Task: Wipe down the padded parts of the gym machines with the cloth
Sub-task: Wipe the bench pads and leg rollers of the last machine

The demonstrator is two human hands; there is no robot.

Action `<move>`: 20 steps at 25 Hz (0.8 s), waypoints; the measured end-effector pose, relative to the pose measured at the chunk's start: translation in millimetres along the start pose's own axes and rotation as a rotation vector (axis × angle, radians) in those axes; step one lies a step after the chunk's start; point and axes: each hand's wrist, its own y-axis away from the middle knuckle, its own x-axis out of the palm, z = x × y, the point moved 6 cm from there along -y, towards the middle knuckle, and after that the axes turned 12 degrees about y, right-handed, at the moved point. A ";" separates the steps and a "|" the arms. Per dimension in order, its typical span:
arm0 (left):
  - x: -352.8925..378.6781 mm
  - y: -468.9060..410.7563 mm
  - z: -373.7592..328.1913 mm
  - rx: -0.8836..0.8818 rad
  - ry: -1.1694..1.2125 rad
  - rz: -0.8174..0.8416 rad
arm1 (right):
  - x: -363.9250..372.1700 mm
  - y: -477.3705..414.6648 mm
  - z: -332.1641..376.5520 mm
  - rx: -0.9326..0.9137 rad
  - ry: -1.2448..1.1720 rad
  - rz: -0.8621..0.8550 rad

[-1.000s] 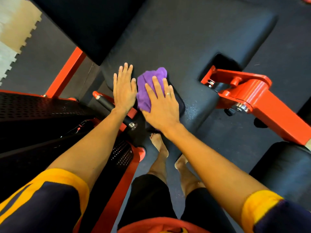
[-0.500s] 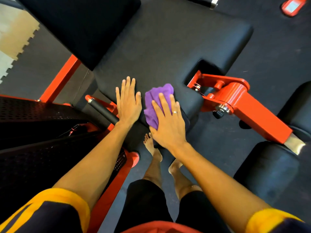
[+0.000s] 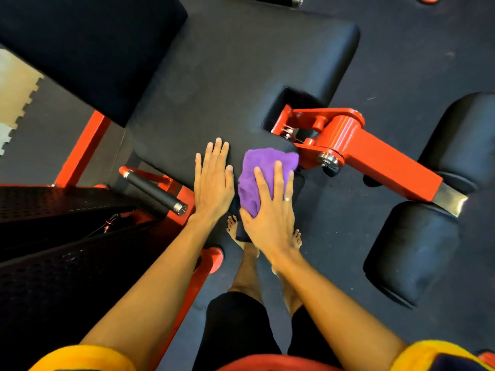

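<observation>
Two hands lie flat at the near edge of the smooth black seat pad (image 3: 227,89). The left hand (image 3: 213,183) rests bare on the padding, fingers straight. The right hand (image 3: 270,210) presses one bunched, fuzzy purple cloth (image 3: 257,167) under straight fingers, at the corner just beside the orange metal lever arm (image 3: 375,153). Broad open pad lies beyond. Two cylindrical black rollers (image 3: 409,253) stand to the right.

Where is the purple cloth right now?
In the head view, near centre: the purple cloth lies on the near edge of the black seat pad under the right hand, between the left hand and the orange lever arm.
</observation>
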 end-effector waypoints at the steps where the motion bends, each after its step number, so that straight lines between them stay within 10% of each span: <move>1: 2.4 1.0 -5.2 0.028 0.005 0.019 | -1.7 -14.3 -4.0 -0.040 0.038 -0.027; 20: 30.6 -14.1 -55.3 0.198 0.015 0.146 | 12.5 -27.0 -65.1 0.483 -0.785 -0.070</move>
